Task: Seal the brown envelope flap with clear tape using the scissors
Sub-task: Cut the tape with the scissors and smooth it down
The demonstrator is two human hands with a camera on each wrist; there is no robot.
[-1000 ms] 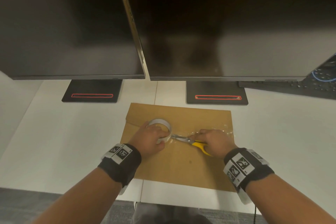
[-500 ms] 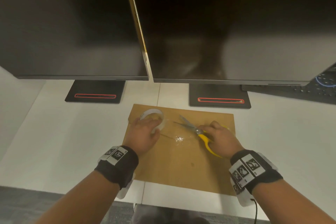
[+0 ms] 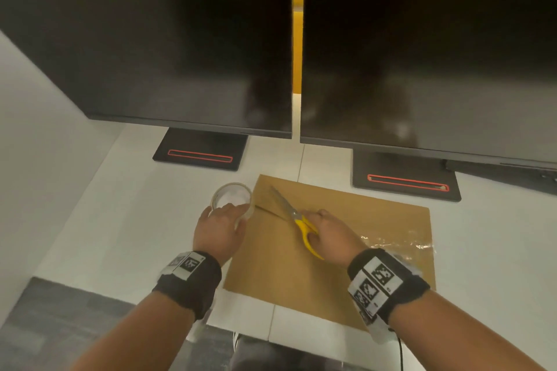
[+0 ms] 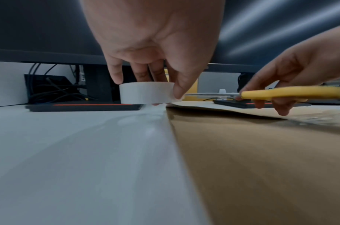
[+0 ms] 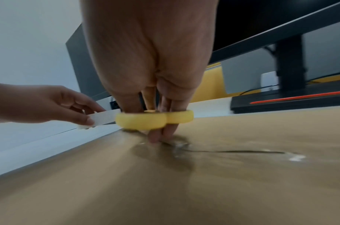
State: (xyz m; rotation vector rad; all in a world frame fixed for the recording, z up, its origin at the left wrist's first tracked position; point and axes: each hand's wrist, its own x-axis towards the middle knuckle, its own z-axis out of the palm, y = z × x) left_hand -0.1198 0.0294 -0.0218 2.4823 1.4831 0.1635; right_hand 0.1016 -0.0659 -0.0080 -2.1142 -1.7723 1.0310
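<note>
A brown envelope (image 3: 346, 256) lies flat on the white desk (image 3: 120, 220), its flap edge running across the upper part. A crinkled strip of clear tape (image 3: 401, 242) is stuck near its right edge. My left hand (image 3: 221, 227) grips the clear tape roll (image 3: 232, 199) just left of the envelope's top left corner, a little above the desk in the left wrist view, roll (image 4: 147, 92). My right hand (image 3: 330, 235) holds yellow-handled scissors (image 3: 301, 224) over the envelope, blades pointing up-left. In the right wrist view my fingers pass through the yellow loops (image 5: 153, 119).
Two dark monitors (image 3: 168, 45) (image 3: 437, 63) stand behind on black bases (image 3: 199, 150) (image 3: 407, 178), close to the envelope's far edge. White desk surface stretches left of the roll. The desk's front edge runs just below my wrists.
My left hand carried the tape roll leftward, off the envelope to the desk beside its corner. My right hand with the scissors moved away from the roll, and the blades swung to point up-left.
</note>
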